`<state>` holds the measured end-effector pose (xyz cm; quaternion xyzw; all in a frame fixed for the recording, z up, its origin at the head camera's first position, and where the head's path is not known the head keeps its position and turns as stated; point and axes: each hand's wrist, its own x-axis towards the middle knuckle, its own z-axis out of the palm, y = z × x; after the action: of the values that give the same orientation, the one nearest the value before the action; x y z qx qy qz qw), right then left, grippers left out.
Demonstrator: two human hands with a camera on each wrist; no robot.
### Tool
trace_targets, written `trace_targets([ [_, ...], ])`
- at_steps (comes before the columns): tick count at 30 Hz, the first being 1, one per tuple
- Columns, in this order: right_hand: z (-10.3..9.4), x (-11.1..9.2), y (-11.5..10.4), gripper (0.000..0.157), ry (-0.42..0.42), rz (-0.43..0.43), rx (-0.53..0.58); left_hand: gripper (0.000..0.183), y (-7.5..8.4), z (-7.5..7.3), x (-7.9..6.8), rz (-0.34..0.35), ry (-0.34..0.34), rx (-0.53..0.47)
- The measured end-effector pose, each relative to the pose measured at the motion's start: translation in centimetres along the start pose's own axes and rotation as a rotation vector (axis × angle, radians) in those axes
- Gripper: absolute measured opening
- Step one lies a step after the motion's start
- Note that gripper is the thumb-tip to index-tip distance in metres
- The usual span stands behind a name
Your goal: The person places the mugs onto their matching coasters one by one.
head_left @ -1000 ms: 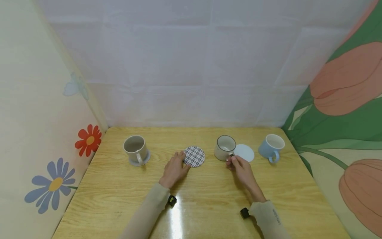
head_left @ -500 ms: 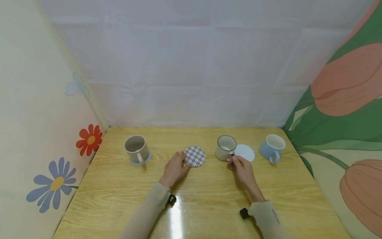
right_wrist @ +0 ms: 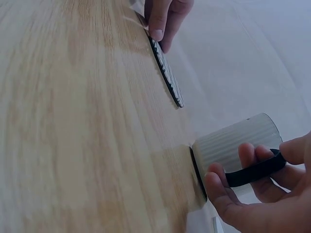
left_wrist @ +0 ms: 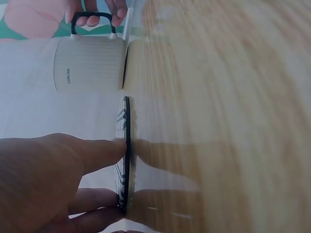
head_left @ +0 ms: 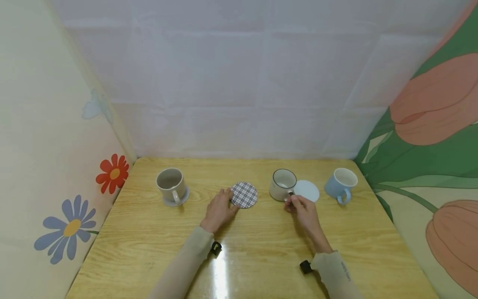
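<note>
My left hand (head_left: 218, 212) holds a round plaid coaster (head_left: 245, 195) by its left side. In the left wrist view its thumb (left_wrist: 104, 151) and fingers (left_wrist: 95, 199) meet the coaster's rim (left_wrist: 128, 160), which lies flat on the table. To the right, a whitish ribbed mug (head_left: 279, 192) with a dark rim stands upright, "concise" printed on its side. My right hand (head_left: 307, 216) grips its black handle (right_wrist: 255, 172), fingers curled through it in the right wrist view. A plain white coaster (head_left: 307, 192) lies right behind this mug's handle side.
At the left, a beige mug (head_left: 169, 185) stands on a grey coaster (head_left: 185, 198). A light blue mug (head_left: 335, 187) stands at the right, handle toward me. The wooden table (head_left: 257, 257) ends at a white cloth backdrop (head_left: 239, 95), with floral panels on both sides.
</note>
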<state>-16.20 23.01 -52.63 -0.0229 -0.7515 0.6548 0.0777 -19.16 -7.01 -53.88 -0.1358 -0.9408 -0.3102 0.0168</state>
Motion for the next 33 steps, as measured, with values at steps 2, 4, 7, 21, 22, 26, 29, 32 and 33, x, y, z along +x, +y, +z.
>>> trace_targets([
  [2,0.02,0.01,-0.03,0.038,-0.003,0.009,-0.012,0.056,0.06,-0.04,0.01,-0.007,-0.003,-0.003],
  [4,0.05,0.0,-0.09,0.038,-0.004,0.019,-0.025,0.056,0.1,-0.08,-0.02,-0.013,-0.007,-0.005],
  [7,0.05,0.02,-0.2,0.038,-0.006,0.025,-0.038,0.056,0.12,-0.12,-0.01,-0.016,-0.009,-0.006],
  [21,0.39,-0.14,-0.72,0.037,-0.013,0.016,-0.005,0.057,0.44,-0.35,0.21,-0.039,-0.039,-0.007],
  [22,0.44,-0.16,-0.77,0.037,-0.015,0.015,0.0,0.057,0.45,-0.36,0.2,-0.039,-0.039,-0.006],
  [26,0.62,-0.24,-0.87,0.037,-0.023,0.002,0.009,0.056,0.45,-0.36,0.22,-0.035,-0.033,-0.001],
  [29,0.78,-0.24,-0.87,0.037,-0.031,-0.014,0.01,0.056,0.42,-0.34,0.22,-0.035,-0.027,-0.001],
  [32,0.86,-0.24,-0.85,0.037,-0.034,-0.028,0.003,0.057,0.41,-0.28,0.16,-0.037,-0.024,0.004],
  [33,0.87,-0.25,-0.86,0.037,-0.033,-0.031,0.001,0.057,0.4,-0.26,0.16,-0.037,-0.023,0.008],
])
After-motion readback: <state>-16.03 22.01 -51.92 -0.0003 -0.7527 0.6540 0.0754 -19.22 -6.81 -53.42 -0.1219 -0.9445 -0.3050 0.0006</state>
